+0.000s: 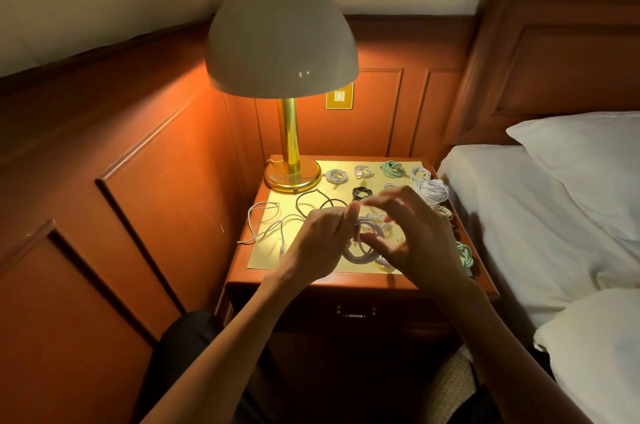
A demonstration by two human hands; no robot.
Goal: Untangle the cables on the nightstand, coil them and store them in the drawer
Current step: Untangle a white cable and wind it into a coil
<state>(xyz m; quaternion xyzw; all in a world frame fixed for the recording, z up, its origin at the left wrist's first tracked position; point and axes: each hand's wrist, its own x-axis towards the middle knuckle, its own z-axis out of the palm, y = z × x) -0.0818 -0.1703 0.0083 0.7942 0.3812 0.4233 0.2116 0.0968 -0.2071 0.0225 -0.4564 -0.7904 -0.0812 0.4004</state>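
Pinched in left hand (325, 236), white coil (360, 259); right hand (412, 233) blurred (hold unclear). Loops sprung if pinch is slackened.

The wooden surface (363, 279) of the nightstand is mostly covered by a pale yellow mat (270, 259). The brass lamp base (292, 177) stands at the back left corner, partly on the mat. To the right of the lamp base runs a row of coils: a first white coil (336, 176), a second white coil (363, 171), a green coil (392, 168) and a third white coil (420, 174). A larger white bundle (432, 190) lies by the right edge. A black coil (362, 193) sits to the front right of the base. In front of the base sprawl a loose black cable (311, 200) and a loose white cable (266, 221), the latter spilling off the mat's left side. Farthest from the base, at the front right edge, rests a mint coil (464, 255)
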